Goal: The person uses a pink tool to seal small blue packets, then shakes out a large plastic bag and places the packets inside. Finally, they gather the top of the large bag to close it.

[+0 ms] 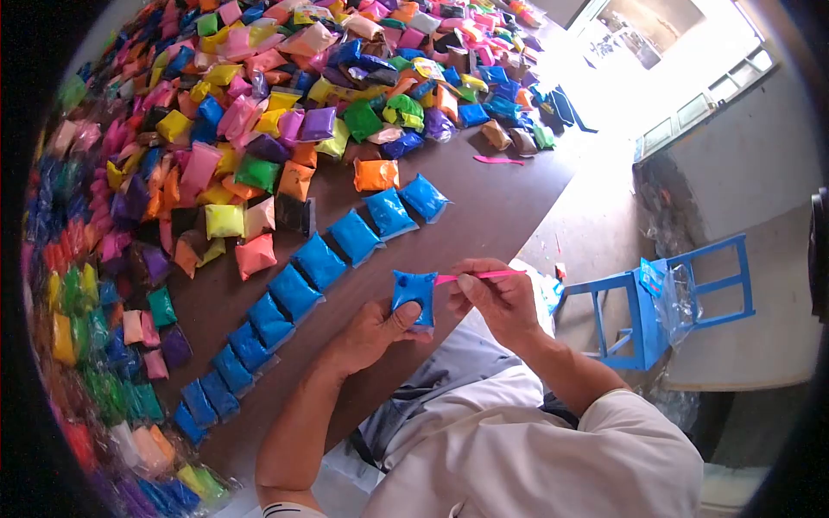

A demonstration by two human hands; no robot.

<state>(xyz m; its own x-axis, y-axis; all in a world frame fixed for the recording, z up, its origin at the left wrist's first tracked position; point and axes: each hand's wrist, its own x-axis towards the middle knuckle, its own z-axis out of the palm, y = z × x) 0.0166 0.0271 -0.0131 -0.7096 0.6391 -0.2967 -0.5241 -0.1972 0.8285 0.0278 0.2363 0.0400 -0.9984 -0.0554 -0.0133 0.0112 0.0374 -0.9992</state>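
My left hand (365, 335) is closed on a small plastic packet filled with blue material (413, 287), its thumb pressed on the lower front. A dark round spot shows near the packet's upper left corner. In my right hand (494, 302) is a thin pink plastic stick (446, 279), pinched between thumb and fingers, with its left end right at the packet's right edge. Past my left hand, a slanting row of similar blue packets (294, 292) lies on the brown table (484, 198).
A big heap of packets in many colours (285, 95) covers the table's far and left sides. An orange packet (376, 175) lies above the blue row. Another pink strip (498, 160) rests near the table's far edge. On the right stands a blue stool (648, 315) with clear plastic on it.
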